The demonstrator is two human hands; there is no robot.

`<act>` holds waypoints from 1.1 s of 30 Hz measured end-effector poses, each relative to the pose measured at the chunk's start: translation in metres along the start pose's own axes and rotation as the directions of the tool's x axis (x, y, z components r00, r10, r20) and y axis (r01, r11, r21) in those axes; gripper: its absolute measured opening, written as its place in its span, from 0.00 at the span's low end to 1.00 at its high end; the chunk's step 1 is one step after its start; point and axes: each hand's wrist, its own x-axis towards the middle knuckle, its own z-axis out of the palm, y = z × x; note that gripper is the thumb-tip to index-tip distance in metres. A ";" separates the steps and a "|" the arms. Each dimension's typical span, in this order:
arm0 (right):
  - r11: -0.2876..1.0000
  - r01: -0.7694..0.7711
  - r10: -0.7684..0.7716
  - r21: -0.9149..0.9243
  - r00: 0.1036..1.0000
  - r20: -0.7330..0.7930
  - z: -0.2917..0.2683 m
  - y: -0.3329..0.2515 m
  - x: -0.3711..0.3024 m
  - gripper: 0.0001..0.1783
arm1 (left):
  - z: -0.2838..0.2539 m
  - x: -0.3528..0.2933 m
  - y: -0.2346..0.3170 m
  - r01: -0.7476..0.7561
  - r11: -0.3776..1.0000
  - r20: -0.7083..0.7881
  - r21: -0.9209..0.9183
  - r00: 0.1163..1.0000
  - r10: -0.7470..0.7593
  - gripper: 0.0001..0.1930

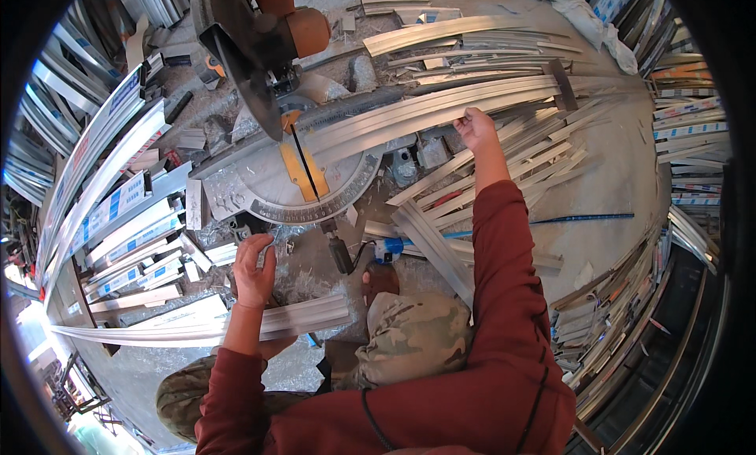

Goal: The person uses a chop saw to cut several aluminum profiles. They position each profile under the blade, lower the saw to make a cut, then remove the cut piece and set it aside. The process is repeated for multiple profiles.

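A long ribbed aluminium profile (409,118) lies on the mitre saw's bed and along its fence, one end by the yellow slot insert (302,167). At its near edge, toward the far right end, is my right hand (476,130), with fingers and thumb bent in and closed on that edge. My left hand (254,270) hovers in front of the saw's round base (260,195), loosely curled, thumb apart from the fingers, with nothing visible in it. Below my left forearm another long profile (303,316) stretches off to the left. The saw head (252,61) is raised.
Cut strips (504,159) lie scattered right of the saw, with more offcuts (465,45) behind it. Stacked profiles (134,195) crowd the left, and a pile of strips (614,321) lines the right. A dark stop block (562,85) stands at the bed's right end.
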 end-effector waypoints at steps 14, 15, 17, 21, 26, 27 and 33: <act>1.000 0.003 -0.002 0.020 0.999 -0.045 -0.032 0.002 0.055 0.02 | 0.014 -0.014 -0.014 0.075 0.997 0.014 -0.010 0.997 -0.075 0.10; 1.000 0.016 -0.016 0.003 0.999 -0.042 -0.031 0.003 0.051 0.01 | 0.013 -0.015 -0.014 0.089 0.996 0.030 -0.015 0.996 -0.089 0.10; 0.999 0.010 -0.011 0.037 1.000 0.015 -0.052 0.009 0.051 0.01 | 0.009 -0.007 -0.010 0.078 0.996 0.079 -0.040 0.994 -0.074 0.10; 0.993 0.048 -0.045 0.106 0.998 -0.038 -0.030 0.029 -0.022 0.02 | 0.000 -0.006 0.011 0.093 0.995 0.059 -0.032 0.994 -0.091 0.13; 0.974 0.172 -0.169 0.146 0.985 -0.032 -0.041 0.063 -0.133 0.04 | -0.009 0.002 0.052 -0.052 0.998 0.067 0.025 0.997 0.050 0.22; 0.971 0.169 -0.174 0.171 0.985 0.016 -0.046 0.068 -0.152 0.05 | -0.011 0.005 0.062 -0.101 0.992 0.083 0.070 0.992 0.095 0.24; 0.945 0.145 -0.139 0.293 0.989 -0.043 -0.062 0.099 -0.246 0.07 | -0.015 0.005 0.111 -0.339 0.860 0.410 0.381 0.896 0.171 0.46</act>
